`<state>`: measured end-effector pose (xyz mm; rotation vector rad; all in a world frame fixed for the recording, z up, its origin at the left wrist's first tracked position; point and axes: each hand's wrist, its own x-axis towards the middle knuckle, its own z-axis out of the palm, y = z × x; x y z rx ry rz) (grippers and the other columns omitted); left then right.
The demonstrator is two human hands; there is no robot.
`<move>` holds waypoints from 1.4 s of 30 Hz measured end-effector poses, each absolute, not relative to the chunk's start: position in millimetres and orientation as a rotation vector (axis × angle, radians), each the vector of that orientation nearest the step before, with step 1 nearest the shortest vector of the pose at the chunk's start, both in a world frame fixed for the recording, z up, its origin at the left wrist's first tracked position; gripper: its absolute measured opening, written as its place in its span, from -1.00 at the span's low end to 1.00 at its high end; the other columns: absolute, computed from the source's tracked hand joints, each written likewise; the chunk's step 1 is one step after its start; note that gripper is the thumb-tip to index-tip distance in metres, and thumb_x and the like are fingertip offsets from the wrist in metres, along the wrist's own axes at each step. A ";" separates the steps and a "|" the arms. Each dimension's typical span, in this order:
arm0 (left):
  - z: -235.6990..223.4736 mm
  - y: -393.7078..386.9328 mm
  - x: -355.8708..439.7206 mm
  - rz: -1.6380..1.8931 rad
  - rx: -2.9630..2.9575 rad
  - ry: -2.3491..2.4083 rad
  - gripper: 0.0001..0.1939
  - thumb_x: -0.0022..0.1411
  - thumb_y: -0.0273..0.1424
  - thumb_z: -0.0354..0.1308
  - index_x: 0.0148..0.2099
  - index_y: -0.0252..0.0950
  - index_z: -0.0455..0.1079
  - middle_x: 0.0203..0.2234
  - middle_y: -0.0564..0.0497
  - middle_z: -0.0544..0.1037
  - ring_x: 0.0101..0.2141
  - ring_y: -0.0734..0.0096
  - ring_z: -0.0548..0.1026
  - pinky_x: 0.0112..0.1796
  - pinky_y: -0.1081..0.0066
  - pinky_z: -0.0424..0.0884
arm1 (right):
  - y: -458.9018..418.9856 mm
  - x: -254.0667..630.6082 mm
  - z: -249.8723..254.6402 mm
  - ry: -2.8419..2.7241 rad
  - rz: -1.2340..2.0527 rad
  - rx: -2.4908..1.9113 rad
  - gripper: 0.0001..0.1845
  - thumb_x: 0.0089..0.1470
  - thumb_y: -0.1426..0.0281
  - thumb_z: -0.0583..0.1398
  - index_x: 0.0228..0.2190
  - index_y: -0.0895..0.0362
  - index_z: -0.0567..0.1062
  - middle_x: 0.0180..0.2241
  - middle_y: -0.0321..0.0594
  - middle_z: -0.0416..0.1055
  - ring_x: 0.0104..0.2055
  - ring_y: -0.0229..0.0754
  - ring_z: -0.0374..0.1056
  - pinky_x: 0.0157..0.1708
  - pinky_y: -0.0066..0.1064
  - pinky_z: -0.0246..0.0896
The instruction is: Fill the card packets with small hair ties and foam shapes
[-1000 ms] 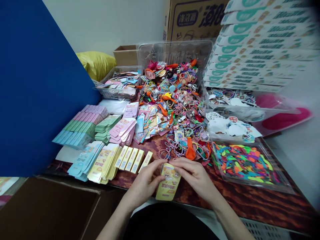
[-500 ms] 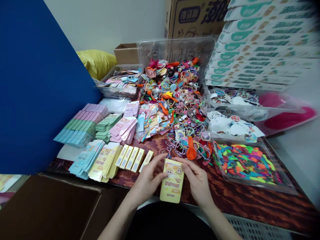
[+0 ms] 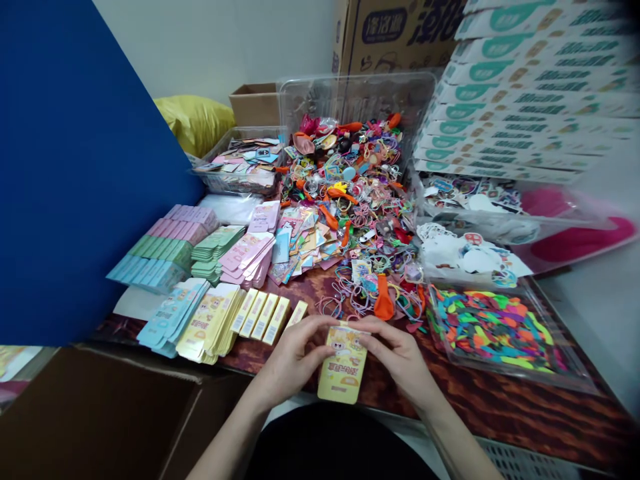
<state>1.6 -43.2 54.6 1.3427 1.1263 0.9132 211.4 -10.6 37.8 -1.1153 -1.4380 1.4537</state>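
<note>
A small yellow printed paper box [image 3: 341,373] is held between both hands at the table's front edge, its printed face up and its lettering upside down to me. My left hand [image 3: 298,353] grips its upper left side with thumb and fingers. At the far end and upper right side, my right hand [image 3: 393,353] pinches it, fingertips near those of the left. Just left of the hands stand several folded yellow boxes [image 3: 277,319] in a row. Beside them lies a stack of flat yellow boxes [image 3: 210,323], with blue flat boxes [image 3: 173,315] farther left.
Behind the hands spreads a heap of hair ties and trinkets [image 3: 360,193], with orange balloons. To the right sits a tray of colourful balloons [image 3: 505,327]; stacked white boxes [image 3: 510,87] rise behind. An open cardboard box [image 3: 110,407] is at lower left, a blue panel [image 3: 75,167] above.
The fingers of both hands have closed in along the box's far end, the right fingers now bent over its top edge. The box has shifted slightly; the view has moved a little.
</note>
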 end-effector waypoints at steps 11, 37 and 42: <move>46.5 -52.4 16.7 1.028 1.582 1.136 -0.26 0.27 -0.36 0.19 0.40 -0.06 -0.05 0.36 -0.09 0.09 0.31 0.04 0.12 0.26 0.05 0.13 | -8.0 178.5 32.2 -0.317 1.887 -1.042 -0.61 -0.25 0.28 0.50 -0.30 0.05 0.62 -0.26 -0.28 0.60 -0.26 -0.16 0.50 -0.24 -0.38 0.43; 17.7 -57.8 9.0 0.732 1.493 1.438 -0.40 0.26 -0.19 0.17 0.29 -0.16 0.15 0.09 -0.10 0.39 0.10 0.12 0.36 0.11 0.21 0.25 | 65.9 195.0 -0.8 -1.903 1.002 -1.241 -0.77 0.12 0.31 0.18 -0.55 0.08 0.40 -0.36 -0.18 0.43 -0.22 -0.06 0.37 -0.13 -0.20 0.24; 10.1 -53.2 12.8 0.815 1.473 1.523 -0.40 0.11 -0.34 0.31 0.17 -0.18 0.21 0.02 -0.06 0.38 0.05 0.16 0.37 0.06 0.25 0.28 | 77.2 200.7 17.3 -1.208 1.505 -1.153 -0.79 -0.08 0.23 0.33 -0.55 0.08 0.47 -0.20 -0.19 0.53 -0.01 -0.02 0.38 -0.03 -0.22 0.22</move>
